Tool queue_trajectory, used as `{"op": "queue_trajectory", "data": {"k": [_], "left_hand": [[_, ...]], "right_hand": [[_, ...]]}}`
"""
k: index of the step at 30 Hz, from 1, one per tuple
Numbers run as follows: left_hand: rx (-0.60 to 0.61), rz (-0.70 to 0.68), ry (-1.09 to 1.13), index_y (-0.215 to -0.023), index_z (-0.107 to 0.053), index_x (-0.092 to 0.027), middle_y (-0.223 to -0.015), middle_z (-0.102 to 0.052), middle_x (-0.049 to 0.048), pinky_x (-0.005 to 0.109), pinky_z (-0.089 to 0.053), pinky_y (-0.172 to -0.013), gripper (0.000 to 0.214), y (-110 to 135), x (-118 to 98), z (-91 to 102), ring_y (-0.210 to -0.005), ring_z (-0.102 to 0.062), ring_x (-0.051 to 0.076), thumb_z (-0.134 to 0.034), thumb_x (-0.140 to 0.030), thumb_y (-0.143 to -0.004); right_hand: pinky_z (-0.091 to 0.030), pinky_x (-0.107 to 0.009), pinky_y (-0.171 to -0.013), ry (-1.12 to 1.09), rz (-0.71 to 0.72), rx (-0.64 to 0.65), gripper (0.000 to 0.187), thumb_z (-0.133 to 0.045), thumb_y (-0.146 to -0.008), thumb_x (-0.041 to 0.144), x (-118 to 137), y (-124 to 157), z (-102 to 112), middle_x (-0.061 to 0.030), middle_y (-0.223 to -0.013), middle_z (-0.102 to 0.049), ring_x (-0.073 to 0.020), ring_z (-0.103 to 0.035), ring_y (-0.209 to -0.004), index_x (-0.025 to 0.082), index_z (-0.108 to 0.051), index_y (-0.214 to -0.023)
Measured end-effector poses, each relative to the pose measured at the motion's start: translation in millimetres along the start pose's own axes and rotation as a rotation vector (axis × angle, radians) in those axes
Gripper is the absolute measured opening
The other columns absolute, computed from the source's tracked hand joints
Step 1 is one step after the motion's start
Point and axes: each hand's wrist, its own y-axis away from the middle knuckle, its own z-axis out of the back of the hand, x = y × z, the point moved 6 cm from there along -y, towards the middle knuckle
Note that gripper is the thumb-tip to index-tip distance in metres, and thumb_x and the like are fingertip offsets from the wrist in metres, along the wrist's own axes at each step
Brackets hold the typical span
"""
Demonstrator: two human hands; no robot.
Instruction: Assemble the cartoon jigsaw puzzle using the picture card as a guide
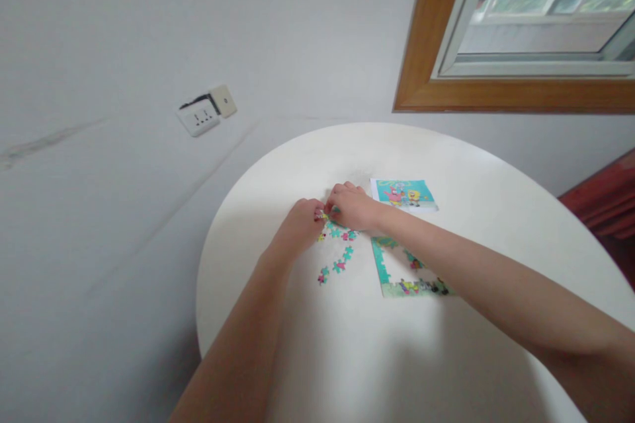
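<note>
Loose jigsaw puzzle pieces [339,266] in teal, pink and yellow lie scattered on the white table. At the upper left of this scatter, my left hand [301,223] is closed, with small puzzle pieces showing at its fingertips. My right hand [351,206] meets it from the right, its fingers curled over the pieces. A bit of teal puzzle piece [335,210] shows under those fingers. Right of the scatter lies a partly assembled puzzle [381,264] with a teal and green border and an open middle. My right forearm hides part of it.
Above the assembled puzzle lies a reference picture [403,194] of cartoon figures. The round white table [327,357] stands near a wall with a socket [199,117]. A wood-framed window [510,94] is at upper right, and red cloth [602,195] hangs at the right edge.
</note>
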Motion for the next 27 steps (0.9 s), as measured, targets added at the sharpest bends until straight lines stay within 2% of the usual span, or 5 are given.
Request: {"op": "queue_trajectory", "data": {"k": [7,11,15,21,27], "left_hand": [[0.04,-0.043,-0.044,-0.087,-0.071,-0.015,-0.079,-0.068,0.0048,0.028,-0.051,-0.078,0.028,-0.6,-0.9,-0.8,-0.076,-0.063,0.018,-0.05,-0.002,-0.072],[0.026,-0.048,-0.044,-0.093,-0.072,-0.015,-0.085,-0.068,0.0066,0.029,-0.051,-0.079,0.03,0.5,0.2,1.0,-0.079,-0.064,0.019,-0.053,-0.006,-0.072],[0.029,-0.027,-0.022,-0.088,-0.073,-0.016,-0.084,-0.069,0.0065,0.03,-0.051,-0.079,0.025,1.4,0.3,3.4,-0.078,-0.064,0.019,-0.056,-0.009,-0.073],[0.038,0.034,0.047,-0.082,-0.072,-0.017,-0.07,-0.07,0.0032,0.029,-0.05,-0.071,0.018,4.1,-2.1,10.7,-0.069,-0.064,0.019,-0.058,-0.014,-0.072],[0.002,0.102,0.192,-0.083,-0.071,-0.017,-0.069,-0.071,0.0014,0.025,-0.049,-0.06,0.017,5.2,4.4,19.8,-0.062,-0.064,0.017,-0.06,-0.024,-0.073]], "right_hand": [[-0.045,-0.041,-0.087,-0.012,-0.004,0.012,0.029,-0.049,-0.089,0.024,-1.0,-1.4,0.7,-0.0158,-0.115,-0.062,-0.0318,-0.054,-0.111,0.02,-0.073,-0.105],[-0.045,-0.04,-0.088,-0.041,-0.014,-0.001,0.028,-0.051,-0.088,0.024,-4.6,-2.0,-1.3,-0.0147,-0.114,-0.063,-0.0308,-0.054,-0.111,0.02,-0.073,-0.105],[-0.043,-0.038,-0.09,-0.089,-0.023,-0.027,0.027,-0.055,-0.084,0.019,-8.9,-1.0,-4.6,-0.0126,-0.115,-0.063,-0.0283,-0.055,-0.111,0.021,-0.072,-0.105],[-0.041,-0.037,-0.091,-0.181,-0.019,-0.093,0.026,-0.059,-0.082,0.019,-11.4,1.5,-6.4,-0.0099,-0.111,-0.064,-0.0254,-0.055,-0.109,0.022,-0.072,-0.104],[-0.039,-0.031,-0.089,-0.282,0.016,-0.203,0.024,-0.06,-0.086,0.024,-19.9,3.5,7.8,-0.0059,-0.106,-0.067,-0.0186,-0.056,-0.1,0.022,-0.07,-0.107]]}}
